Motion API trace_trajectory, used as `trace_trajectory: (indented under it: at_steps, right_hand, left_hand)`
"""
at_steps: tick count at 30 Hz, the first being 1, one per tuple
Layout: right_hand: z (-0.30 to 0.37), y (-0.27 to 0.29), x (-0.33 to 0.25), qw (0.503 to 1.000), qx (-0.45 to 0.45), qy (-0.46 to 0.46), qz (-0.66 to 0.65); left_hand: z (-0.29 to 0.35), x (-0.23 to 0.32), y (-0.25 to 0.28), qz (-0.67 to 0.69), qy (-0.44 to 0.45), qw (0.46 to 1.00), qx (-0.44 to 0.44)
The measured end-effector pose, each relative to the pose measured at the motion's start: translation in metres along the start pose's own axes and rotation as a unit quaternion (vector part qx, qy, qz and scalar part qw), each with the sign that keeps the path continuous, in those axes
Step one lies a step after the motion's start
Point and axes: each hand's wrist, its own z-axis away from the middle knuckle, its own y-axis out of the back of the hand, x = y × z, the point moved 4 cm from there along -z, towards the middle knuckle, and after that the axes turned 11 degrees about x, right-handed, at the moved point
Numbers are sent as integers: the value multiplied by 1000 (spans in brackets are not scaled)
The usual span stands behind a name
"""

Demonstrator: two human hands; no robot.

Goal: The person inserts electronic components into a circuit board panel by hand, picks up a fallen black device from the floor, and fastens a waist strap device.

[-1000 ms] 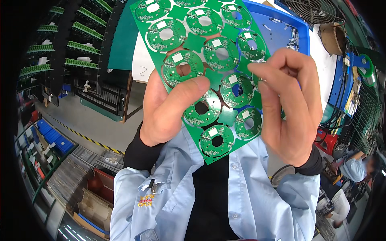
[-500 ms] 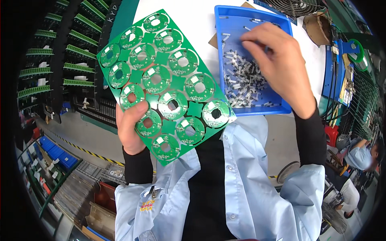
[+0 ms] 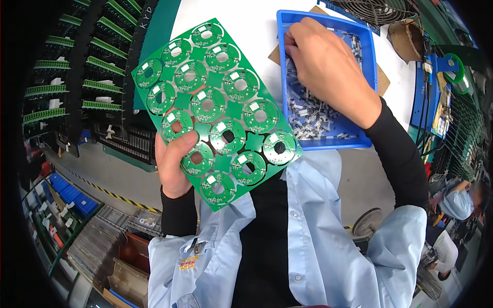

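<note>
A green circuit board panel [image 3: 221,163] with rows of round boards, each with a hole in its middle, is tilted in front of me. My left hand [image 3: 176,163] grips its lower left edge, thumb on top and fingers underneath. To the right is a blue plastic tray [image 3: 375,77] with a heap of small clear-and-metal parts [image 3: 313,115]. My right hand [image 3: 323,59] reaches over the tray's far left corner. Its fingers are bent and pressed together; whatever lies between the fingertips is hidden.
Racks of green boards [image 3: 102,66] stand at the left. The tray lies on a white table [image 3: 251,25], with a fan [image 3: 377,7] and a cardboard roll [image 3: 405,38] beyond. Blue bins [image 3: 72,195] are at lower left. Another person [image 3: 457,200] is at far right.
My right hand has moved left and farther away, to the tray's far left corner, and its fingers have bent downward. The panel has shifted slightly right in my left hand.
</note>
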Motion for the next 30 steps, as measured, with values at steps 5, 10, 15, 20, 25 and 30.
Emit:
trace_trajectory:
  at_steps: [5, 10, 15, 20, 25, 30]
  right_hand:
    - [3, 26, -11, 996, 54, -23, -74]
    - [25, 68, -28, 952, 22, -153, -265]
    - [53, 83, -59, 806, 15, -356, -473]
    - [50, 78, -64, 907, -5, -190, -377]
    - [49, 72, -64, 940, 30, -134, -313]
    - [50, 68, -65, 944, 24, -114, -309]
  left_hand:
    - [0, 5, -3, 16, -22, 1000, 14]
    - [-12, 7, -13, 47, 6, 999, -25]
    - [-14, 12, -41, 112, -14, 991, -72]
    - [-12, 12, -44, 106, -13, 990, -96]
    - [-10, 11, -51, 91, -12, 992, -86]
    - [-7, 13, -53, 93, -6, 992, -88]
